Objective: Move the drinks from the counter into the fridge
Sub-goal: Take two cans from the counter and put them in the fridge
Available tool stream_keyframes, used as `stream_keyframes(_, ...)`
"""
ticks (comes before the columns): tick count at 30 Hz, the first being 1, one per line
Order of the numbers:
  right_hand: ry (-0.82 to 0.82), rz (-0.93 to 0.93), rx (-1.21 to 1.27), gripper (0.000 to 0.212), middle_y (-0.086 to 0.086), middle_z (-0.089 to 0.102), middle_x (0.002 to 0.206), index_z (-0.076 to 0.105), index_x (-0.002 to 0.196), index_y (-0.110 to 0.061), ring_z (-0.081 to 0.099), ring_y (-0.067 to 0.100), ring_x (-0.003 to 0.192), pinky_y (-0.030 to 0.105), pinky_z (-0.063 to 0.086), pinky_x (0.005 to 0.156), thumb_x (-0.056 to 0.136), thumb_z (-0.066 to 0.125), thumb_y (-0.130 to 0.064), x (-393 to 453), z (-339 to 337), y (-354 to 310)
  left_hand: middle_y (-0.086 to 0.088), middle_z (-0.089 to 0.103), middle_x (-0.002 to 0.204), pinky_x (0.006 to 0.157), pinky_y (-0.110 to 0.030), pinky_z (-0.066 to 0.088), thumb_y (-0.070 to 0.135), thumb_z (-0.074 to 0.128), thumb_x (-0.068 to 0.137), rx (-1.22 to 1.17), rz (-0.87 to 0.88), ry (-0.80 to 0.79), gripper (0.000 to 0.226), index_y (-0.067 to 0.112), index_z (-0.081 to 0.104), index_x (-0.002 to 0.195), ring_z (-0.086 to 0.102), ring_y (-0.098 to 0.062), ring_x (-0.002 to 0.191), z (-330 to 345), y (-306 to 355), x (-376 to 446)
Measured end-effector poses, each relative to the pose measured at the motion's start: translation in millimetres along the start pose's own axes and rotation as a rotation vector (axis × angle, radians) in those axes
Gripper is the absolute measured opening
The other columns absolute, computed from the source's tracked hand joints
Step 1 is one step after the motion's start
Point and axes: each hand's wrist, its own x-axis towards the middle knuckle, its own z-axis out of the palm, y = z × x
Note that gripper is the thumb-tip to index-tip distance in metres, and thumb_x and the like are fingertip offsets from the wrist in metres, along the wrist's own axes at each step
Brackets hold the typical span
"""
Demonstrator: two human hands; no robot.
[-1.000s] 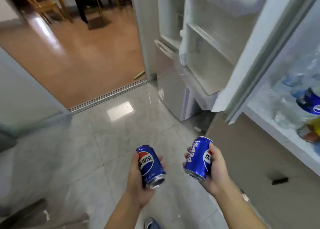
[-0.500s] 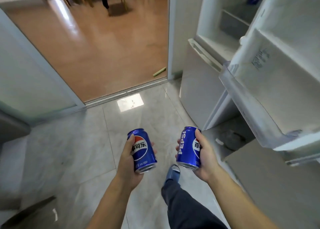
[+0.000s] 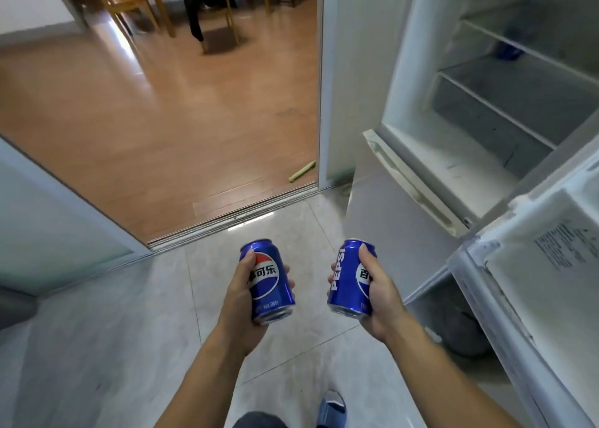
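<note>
Left hand (image 3: 241,301): fingers wrapped round a blue Pepsi can (image 3: 269,282), logo up. Right hand (image 3: 381,293): fingers grasping a second Pepsi can (image 3: 348,278), just beside the first, apart. Both held over grey floor tiles (image 3: 113,346). Right of the right-hand fingers, the fridge (image 3: 486,110) stands open, its door (image 3: 544,285) swung toward the person.

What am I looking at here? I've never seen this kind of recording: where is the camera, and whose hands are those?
The camera sits on a person's head, looking forward and down, so there is no robot. The left hand grips one blue Pepsi can, and the right hand grips another Pepsi can. The person stands on a tiled floor. To the right is the open fridge, its door swung out. Ahead, a doorway shows a wooden floor.
</note>
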Motion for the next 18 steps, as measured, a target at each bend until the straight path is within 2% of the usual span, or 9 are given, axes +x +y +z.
stream_keyframes(8,0.161,-0.071,0.024,0.097,0.019,0.072,0.106,0.061,0.126,-0.009,0.071,0.031,0.085,0.044,0.058,0.074,0.047,0.094,-0.055,90.5,9.0,-58.1,-0.017,0.074,0.103,0.066,-0.04,0.062,0.046,0.064,0.076,0.107,-0.137,-0.059,0.059,0.011,0.061,0.123,0.073,-0.028,0.078,48.6,47.3,130.9)
stream_keyframes(15,0.366,-0.248,0.141,0.093,0.018,0.073,0.1,0.064,0.118,-0.009,0.07,0.031,0.081,0.045,0.058,0.07,0.041,0.096,-0.051,146.4,38.1,-125.2,-0.016,0.075,0.101,0.068,-0.041,0.061,0.041,0.072,0.067,0.266,-0.247,-0.244,0.063,0.012,0.06,0.122,0.07,-0.032,0.088,120.9,117.8,241.8)
stream_keyframes(18,0.42,-0.337,0.188,0.076,0.018,0.073,0.098,0.063,0.119,-0.009,0.071,0.031,0.079,0.042,0.058,0.066,0.056,0.089,-0.041,158.3,48.6,-154.7,-0.014,0.075,0.099,0.067,-0.041,0.06,0.036,0.076,0.061,0.304,-0.256,-0.345,0.062,0.013,0.063,0.118,0.07,-0.032,0.089,155.7,141.4,278.8)
